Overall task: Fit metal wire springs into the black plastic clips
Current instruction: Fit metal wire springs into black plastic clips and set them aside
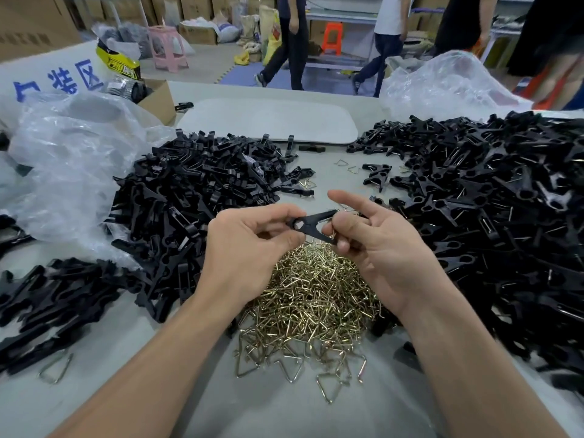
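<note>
Hands (252, 248) on clip (316, 216), forked end rightward

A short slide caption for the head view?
Left hand and right hand hold one black clip above the pile of wire springs.

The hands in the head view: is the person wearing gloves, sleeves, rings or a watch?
No. The left hand and the right hand are both bare, with no gloves and no rings that show. The left forearm and the right forearm are uncovered as far as the bottom edge of the picture; no sleeve, watch or bracelet is visible.
</note>
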Available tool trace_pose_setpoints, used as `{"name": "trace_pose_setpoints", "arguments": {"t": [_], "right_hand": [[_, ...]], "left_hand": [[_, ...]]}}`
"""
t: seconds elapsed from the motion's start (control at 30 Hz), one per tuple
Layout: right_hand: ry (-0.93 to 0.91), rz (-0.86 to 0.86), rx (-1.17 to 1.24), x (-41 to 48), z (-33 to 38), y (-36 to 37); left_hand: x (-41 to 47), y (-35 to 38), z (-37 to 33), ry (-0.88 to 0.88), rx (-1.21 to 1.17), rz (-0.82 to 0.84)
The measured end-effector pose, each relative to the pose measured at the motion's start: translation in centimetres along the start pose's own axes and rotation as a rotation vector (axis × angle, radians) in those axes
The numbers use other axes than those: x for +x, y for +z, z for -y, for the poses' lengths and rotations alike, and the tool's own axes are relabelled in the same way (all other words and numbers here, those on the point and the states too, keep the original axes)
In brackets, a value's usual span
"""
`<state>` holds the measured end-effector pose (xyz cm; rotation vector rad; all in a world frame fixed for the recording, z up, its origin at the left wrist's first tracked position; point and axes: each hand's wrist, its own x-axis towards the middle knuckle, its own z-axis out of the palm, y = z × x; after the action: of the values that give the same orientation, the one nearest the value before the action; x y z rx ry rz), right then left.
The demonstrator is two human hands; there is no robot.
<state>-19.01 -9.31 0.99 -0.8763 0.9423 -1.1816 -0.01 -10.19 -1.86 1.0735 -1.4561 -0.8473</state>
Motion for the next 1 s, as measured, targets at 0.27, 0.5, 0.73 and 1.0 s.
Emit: {"name": "trace_pose_setpoints", "arguments": {"t": [0.27,0.5,0.73,1.0], "right_hand": [[0.158,0.151,0.058,-0.2,-0.2,0.3],[0.228,0.369,0.218,-0.7,0.0,0.4],[0.181,0.150,0.192,-0.6,-0.4,1.2],[0.160,0.122,-0.071,-0.4,0.5,0.2]], "left_hand": [[-0.1,0.1,-0.9,0.051,-0.127,0.017],[0.2,0.4,-1.3,-0.009,-0.256,0.041],[0.4,-0.5,-1.4,-0.033,-0.205,0.009],[1.6,-2.7,-0.6,-0.157,0.092,-0.459]]}}
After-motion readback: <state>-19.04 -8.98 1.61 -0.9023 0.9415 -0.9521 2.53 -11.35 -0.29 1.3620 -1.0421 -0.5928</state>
